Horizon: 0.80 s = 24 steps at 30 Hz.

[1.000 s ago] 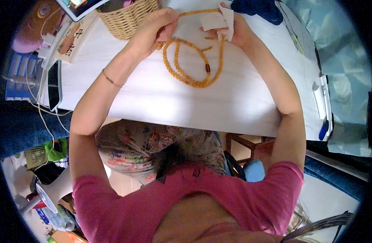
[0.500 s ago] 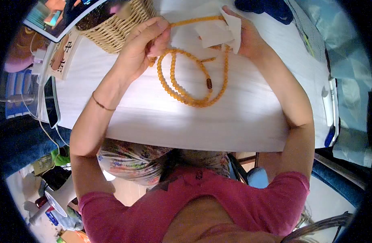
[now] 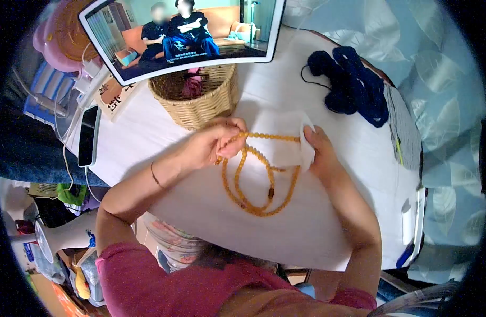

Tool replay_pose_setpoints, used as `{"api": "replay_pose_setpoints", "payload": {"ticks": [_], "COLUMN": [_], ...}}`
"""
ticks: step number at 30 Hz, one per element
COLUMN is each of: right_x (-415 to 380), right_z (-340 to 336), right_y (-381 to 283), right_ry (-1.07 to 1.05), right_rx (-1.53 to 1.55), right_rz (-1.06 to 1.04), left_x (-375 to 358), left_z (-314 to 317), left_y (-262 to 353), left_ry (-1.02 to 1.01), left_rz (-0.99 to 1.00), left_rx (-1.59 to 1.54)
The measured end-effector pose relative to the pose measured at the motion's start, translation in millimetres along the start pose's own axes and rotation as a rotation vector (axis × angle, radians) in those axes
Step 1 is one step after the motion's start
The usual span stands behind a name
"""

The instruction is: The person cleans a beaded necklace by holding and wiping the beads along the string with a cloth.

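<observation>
A string of amber-coloured beads lies in loops on the white table, with one stretch pulled straight between my hands. My left hand is closed on the beads at one end of that stretch. My right hand grips a white tissue, folded around the beads where the straight stretch ends. The beads come out again below the tissue and run down into the loop. A dark brown bead sits on the loop's right side.
A wicker basket stands beyond my left hand, with a tablet playing a video behind it. Dark blue yarn lies at the back right beside grey yarn. A phone with a cable is at the left edge.
The camera view has shifted, so the table and hands sit lower and the tablet and yarn show more fully. Both hands keep hold of the beads and tissue, and the tissue looks more gathered.
</observation>
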State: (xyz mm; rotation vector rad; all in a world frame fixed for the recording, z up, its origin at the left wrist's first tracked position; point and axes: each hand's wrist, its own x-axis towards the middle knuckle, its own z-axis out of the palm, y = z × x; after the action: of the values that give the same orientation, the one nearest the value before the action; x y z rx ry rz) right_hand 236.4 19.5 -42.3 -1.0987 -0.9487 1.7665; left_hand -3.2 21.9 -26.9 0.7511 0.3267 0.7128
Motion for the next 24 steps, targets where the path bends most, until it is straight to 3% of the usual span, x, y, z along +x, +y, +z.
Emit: {"api": "replay_pose_setpoints", "payload": {"ticks": [4, 10, 16, 20, 24], "right_x": [-19.4, -27.8, -30.1, -33.1, -33.5], "right_z": [17.3, 15.4, 19.3, 9.1, 4.4], "right_y": [-12.3, -10.9, -11.0, -5.6, -1.9], "right_ry": [0.13, 0.033, 0.13, 0.053, 0.198], "right_rx": [-0.095, -0.028, -0.049, -0.089, -0.284], "right_rz": [0.039, 0.051, 0.066, 0.05, -0.007], "left_x": [-2.3, -2.0, -5.0, -2.7, -7.3], "left_z": [2.5, 3.7, 8.3, 14.1, 23.0], "left_y": [3.2, -1.2, 0.3, -0.3, 3.5], "left_ry": [0.053, 0.0, 0.06, 0.002, 0.046], "left_rz": [-0.03, 0.062, -0.128, -0.065, -0.047], "left_rx": [0.088, 0.187, 0.32, 0.129, 0.289]}}
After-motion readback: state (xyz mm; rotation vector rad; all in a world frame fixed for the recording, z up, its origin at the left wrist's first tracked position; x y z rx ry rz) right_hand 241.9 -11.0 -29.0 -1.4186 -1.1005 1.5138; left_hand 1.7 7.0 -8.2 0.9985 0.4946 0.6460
